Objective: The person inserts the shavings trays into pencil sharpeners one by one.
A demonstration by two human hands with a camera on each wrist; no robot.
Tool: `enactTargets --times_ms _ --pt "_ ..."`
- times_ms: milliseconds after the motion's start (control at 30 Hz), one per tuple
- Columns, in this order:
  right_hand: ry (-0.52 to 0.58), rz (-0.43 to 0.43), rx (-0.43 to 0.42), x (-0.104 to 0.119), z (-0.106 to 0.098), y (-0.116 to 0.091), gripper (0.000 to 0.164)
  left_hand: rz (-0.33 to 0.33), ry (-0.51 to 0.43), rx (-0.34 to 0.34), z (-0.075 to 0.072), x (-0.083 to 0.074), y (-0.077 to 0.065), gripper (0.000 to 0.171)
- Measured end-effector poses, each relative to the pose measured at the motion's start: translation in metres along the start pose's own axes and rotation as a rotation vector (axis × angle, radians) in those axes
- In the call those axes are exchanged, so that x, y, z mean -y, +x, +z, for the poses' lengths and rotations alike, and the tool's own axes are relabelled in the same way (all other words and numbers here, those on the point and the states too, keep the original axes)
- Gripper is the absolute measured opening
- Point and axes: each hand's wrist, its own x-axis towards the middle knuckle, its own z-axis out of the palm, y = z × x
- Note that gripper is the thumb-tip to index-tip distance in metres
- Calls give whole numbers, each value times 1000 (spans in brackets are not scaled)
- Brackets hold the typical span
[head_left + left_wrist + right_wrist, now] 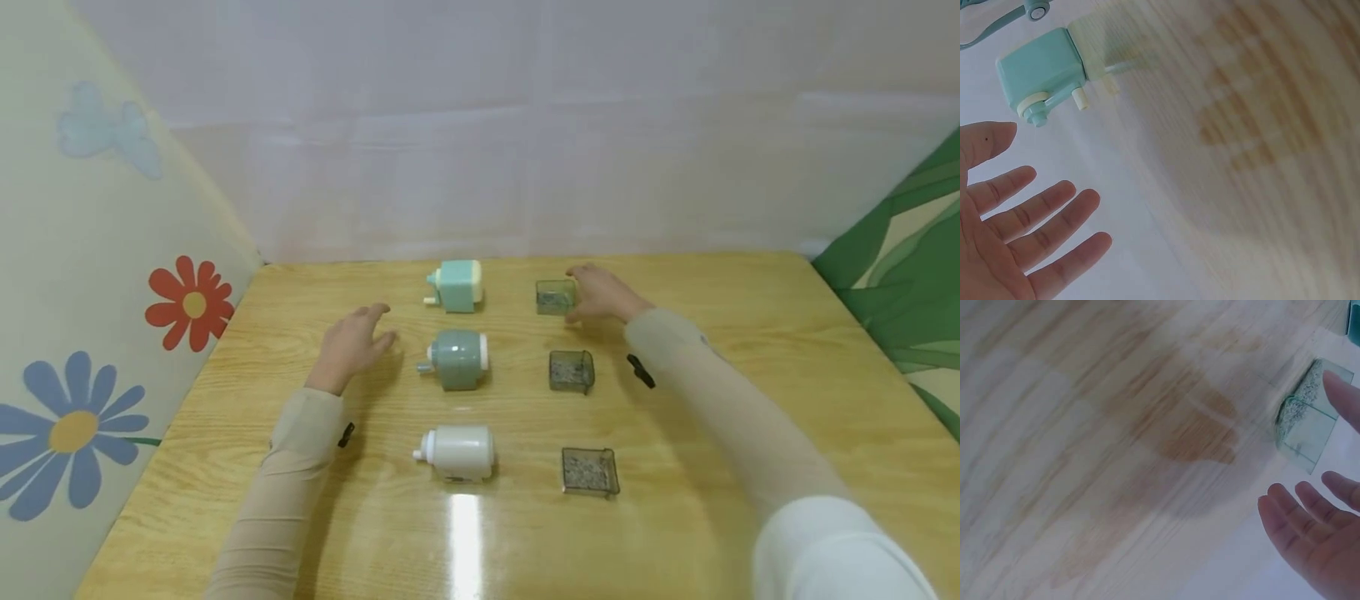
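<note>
Three crank pencil sharpeners stand in a column on the table: a turquoise one (457, 286) at the back, a grey-green one (459, 359) in the middle, a cream one (459, 452) in front. To their right lie three clear shavings drawers, the back drawer (554, 297), middle drawer (571, 371) and front drawer (588, 472), with dark shavings inside. My left hand (351, 343) hovers left of the sharpeners, fingers spread, holding nothing; the turquoise sharpener (1043, 67) is beyond its thumb. My right hand (603, 293) reaches around the back drawer's right end; its fingers (1300, 512) look apart from the drawer (1300, 422).
The wooden table (510, 550) meets a white cloth backdrop (525, 167) behind. A wall with painted flowers (75, 433) borders the left, and a green painted panel (922, 275) the right. Small black strap ends (641, 371) hang by both wrists.
</note>
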Motion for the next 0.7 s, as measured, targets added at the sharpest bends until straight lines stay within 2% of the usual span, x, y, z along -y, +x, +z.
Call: enactTargets --times_ms 133,333,700 --pt "-9 -3 31 1 0 4 84 24 18 -7 1 -1 0 48" --pt "-14 -19 55 0 1 8 78 60 111 -28 2 -2 1 47" --pt "-4 -41 41 3 3 12 67 72 100 -6 2 -4 13 47"
